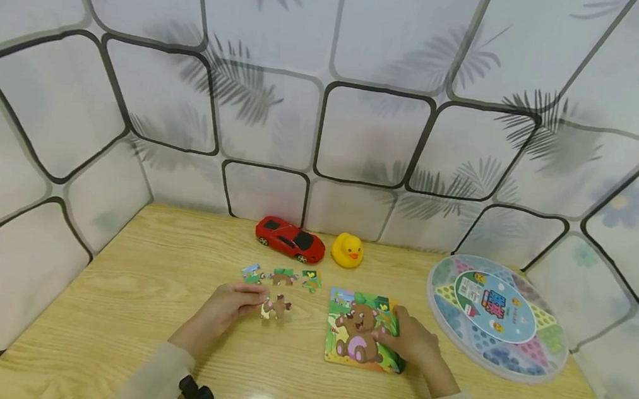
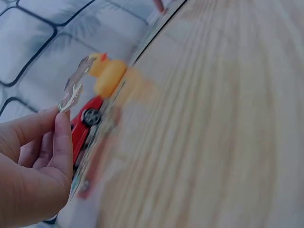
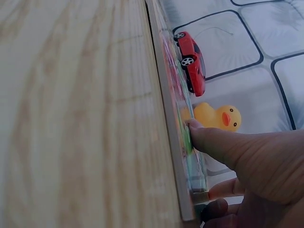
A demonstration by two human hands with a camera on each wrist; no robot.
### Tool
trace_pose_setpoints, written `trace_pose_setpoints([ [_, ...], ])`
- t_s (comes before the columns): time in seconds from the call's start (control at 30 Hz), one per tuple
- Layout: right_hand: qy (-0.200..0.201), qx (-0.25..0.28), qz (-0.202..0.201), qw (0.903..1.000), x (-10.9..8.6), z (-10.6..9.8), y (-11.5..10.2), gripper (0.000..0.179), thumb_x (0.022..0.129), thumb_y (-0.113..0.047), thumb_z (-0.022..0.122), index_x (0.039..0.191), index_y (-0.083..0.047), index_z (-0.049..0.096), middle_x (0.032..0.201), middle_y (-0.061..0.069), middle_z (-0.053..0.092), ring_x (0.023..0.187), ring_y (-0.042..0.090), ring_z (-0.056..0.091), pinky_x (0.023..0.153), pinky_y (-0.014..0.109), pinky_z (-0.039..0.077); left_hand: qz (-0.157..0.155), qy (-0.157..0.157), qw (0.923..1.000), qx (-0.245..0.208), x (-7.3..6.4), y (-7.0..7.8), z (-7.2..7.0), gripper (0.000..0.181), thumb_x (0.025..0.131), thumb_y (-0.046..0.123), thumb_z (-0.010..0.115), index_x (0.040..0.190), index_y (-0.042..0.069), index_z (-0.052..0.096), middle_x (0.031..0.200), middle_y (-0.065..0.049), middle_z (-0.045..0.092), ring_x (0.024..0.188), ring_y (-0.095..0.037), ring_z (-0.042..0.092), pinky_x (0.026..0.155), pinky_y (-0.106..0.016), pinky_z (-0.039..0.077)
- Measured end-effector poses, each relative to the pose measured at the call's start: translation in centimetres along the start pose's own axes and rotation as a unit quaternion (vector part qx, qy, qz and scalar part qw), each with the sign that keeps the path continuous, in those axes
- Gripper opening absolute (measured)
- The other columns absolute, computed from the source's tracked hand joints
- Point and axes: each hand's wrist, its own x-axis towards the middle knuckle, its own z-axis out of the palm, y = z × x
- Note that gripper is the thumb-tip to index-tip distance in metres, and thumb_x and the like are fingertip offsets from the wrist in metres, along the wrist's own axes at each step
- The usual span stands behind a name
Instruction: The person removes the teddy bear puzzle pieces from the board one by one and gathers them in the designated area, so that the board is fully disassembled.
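Note:
My left hand (image 1: 228, 305) pinches a brown puzzle piece (image 1: 276, 307) between thumb and fingertips. In the left wrist view the thin piece (image 2: 76, 85) is held up on its side. The square puzzle board (image 1: 353, 348), with a brown bear on a green scene, lies on the table. My right hand (image 1: 414, 342) grips its right edge, the thumb on its face. In the right wrist view the fingers (image 3: 227, 189) are at the board's edge, some of them partly hidden. Behind the left hand, three more puzzle pieces (image 1: 281, 277) lie in a row.
A red toy car (image 1: 290, 240) and a yellow rubber duck (image 1: 347, 251) stand at the back by the patterned wall covering. To the right lies a large round board-game case (image 1: 451, 325). Everything is on a light wooden table (image 1: 133, 310).

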Motion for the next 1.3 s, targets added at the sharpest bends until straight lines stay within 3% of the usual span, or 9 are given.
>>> trace_pose_setpoints([
  [0.2, 0.000, 0.000, 0.001, 1.0000, 0.0, 0.0, 0.2, 0.083, 0.081, -0.053, 0.068, 0.134, 0.006, 0.041, 0.122, 0.029, 0.056, 0.108, 0.045, 0.055, 0.083, 0.074, 0.035, 0.015, 0.013, 0.9976, 0.067, -0.3, 1.1, -2.8, 0.026, 0.087, -0.003, 0.063, 0.112, -0.009, 0.063, 0.101, -0.004, 0.068, 0.086, -0.008, 0.065, 0.078, -0.021, 0.055],
  [0.37, 0.002, 0.002, 0.002, 1.0000, 0.0, 0.0, 0.4, 0.083, 0.081, -0.053, 0.067, 0.135, 0.005, 0.041, 0.123, 0.029, 0.055, 0.108, 0.046, 0.055, 0.083, 0.075, 0.034, 0.021, 0.015, 0.9964, 0.081, -0.3, 1.5, -4.2, 0.025, 0.087, -0.003, 0.062, 0.112, -0.009, 0.064, 0.103, -0.005, 0.068, 0.086, -0.008, 0.065, 0.079, -0.022, 0.055],
  [0.57, 0.000, 0.001, -0.001, 1.0000, 0.0, 0.0, 0.4, 0.083, 0.081, -0.053, 0.067, 0.134, 0.006, 0.041, 0.123, 0.029, 0.055, 0.107, 0.045, 0.055, 0.081, 0.074, 0.036, 0.019, 0.033, 0.9961, 0.080, -0.1, 1.6, -5.0, 0.025, 0.087, -0.006, 0.061, 0.111, -0.011, 0.063, 0.101, -0.005, 0.069, 0.085, -0.008, 0.065, 0.081, -0.023, 0.054],
  [0.97, -0.004, -0.003, 0.004, 1.0000, 0.0, 0.1, 0.1, 0.081, 0.082, -0.052, 0.067, 0.134, 0.005, 0.042, 0.122, 0.028, 0.056, 0.107, 0.045, 0.056, 0.080, 0.074, 0.037, 0.023, 0.075, 0.9862, 0.145, 0.5, 1.6, -5.8, 0.028, 0.086, 0.001, 0.066, 0.112, -0.008, 0.065, 0.103, -0.006, 0.070, 0.087, -0.005, 0.063, 0.079, -0.022, 0.054],
  [1.1, -0.006, -0.003, 0.005, 1.0000, 0.0, 0.1, 0.1, 0.082, 0.081, -0.053, 0.067, 0.134, 0.005, 0.042, 0.122, 0.028, 0.056, 0.107, 0.045, 0.056, 0.080, 0.073, 0.038, 0.028, 0.062, 0.9924, 0.103, 0.6, 1.6, -6.1, 0.029, 0.085, 0.000, 0.066, 0.114, -0.006, 0.065, 0.100, 0.001, 0.070, 0.088, -0.003, 0.063, 0.079, -0.019, 0.053],
  [1.2, -0.004, -0.005, 0.005, 1.0000, 0.0, 0.1, 0.2, 0.082, 0.081, -0.053, 0.067, 0.134, 0.005, 0.042, 0.122, 0.028, 0.056, 0.107, 0.045, 0.056, 0.080, 0.073, 0.038, 0.029, 0.022, 0.9989, 0.031, 0.6, 1.8, -6.4, 0.028, 0.086, -0.005, 0.063, 0.115, -0.005, 0.064, 0.097, 0.004, 0.070, 0.089, -0.004, 0.065, 0.082, -0.019, 0.053],
  [1.3, -0.003, -0.005, 0.004, 1.0000, 0.0, 0.1, 0.1, 0.082, 0.081, -0.053, 0.067, 0.134, 0.005, 0.042, 0.122, 0.028, 0.056, 0.107, 0.045, 0.056, 0.080, 0.072, 0.038, 0.025, -0.016, 0.9995, -0.013, 0.5, 2.1, -6.6, 0.033, 0.088, -0.007, 0.059, 0.121, -0.008, 0.058, 0.096, 0.005, 0.069, 0.090, -0.003, 0.065, 0.085, -0.019, 0.052],
])
